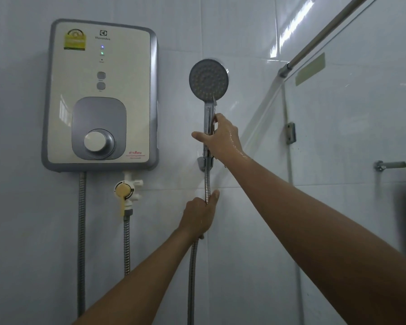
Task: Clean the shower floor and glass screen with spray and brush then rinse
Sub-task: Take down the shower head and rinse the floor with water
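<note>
Both hands were grasping: right hand [223, 137] gripped the shower head [208, 79] handle above its wall bracket [201, 163], left hand [200, 213] clutched the metal hose [192, 273].

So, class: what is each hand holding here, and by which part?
The right hand grips the shower head by its chrome handle, just above the wall holder. The left hand grips the metal hose below that holder.

A home bathroom's shower stall: tiled wall [244, 31], water heater [100, 95], shower head [208, 79], glass screen [352, 127].
</note>
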